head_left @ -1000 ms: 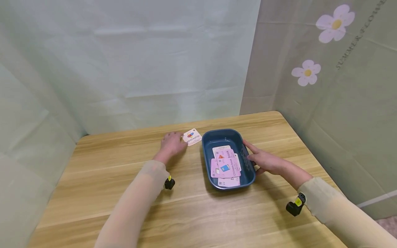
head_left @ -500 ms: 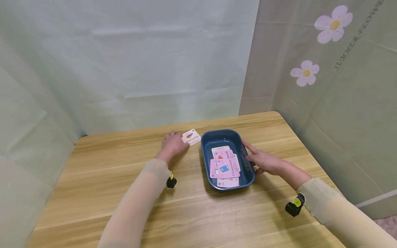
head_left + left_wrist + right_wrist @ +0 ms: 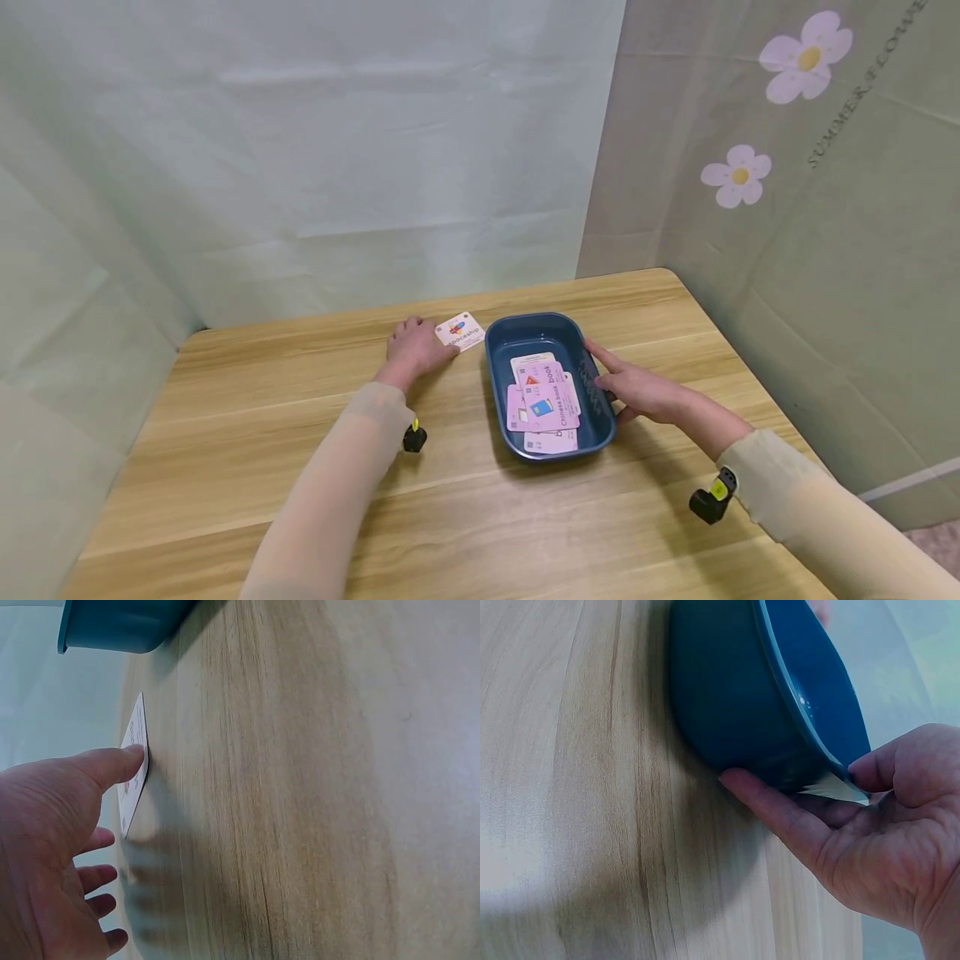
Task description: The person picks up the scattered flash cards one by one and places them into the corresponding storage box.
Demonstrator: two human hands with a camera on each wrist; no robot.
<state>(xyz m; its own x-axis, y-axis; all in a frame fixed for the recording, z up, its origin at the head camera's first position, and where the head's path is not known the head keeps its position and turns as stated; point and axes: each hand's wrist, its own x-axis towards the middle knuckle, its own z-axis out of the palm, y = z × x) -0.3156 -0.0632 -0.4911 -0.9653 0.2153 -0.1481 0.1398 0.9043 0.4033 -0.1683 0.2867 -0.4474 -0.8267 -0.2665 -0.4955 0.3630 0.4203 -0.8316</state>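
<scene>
My left hand [image 3: 417, 346] lies at the back of the table. Its thumb touches the near edge of a white card [image 3: 461, 332] printed "spaceship", which also shows edge-on in the left wrist view. The other fingers are spread loosely by the card's left corner, with no grip around it visible. My right hand [image 3: 647, 392] grips the right side of a deep blue plastic box [image 3: 496, 379], with digits on the rim and against the outer wall. Inside the box lie several overlapping flashcards [image 3: 544, 407], the top one reading "Chinese book".
The box stands on a wooden table [image 3: 435, 525], just right of the spaceship card. A pale curtain [image 3: 390, 167] hangs behind the table, and another with printed flowers [image 3: 738, 177] runs along the right.
The left fingers have drawn slightly left, showing more of the spaceship card's left corner. The box and right hand keep their places, apart from a small shift of the view.
</scene>
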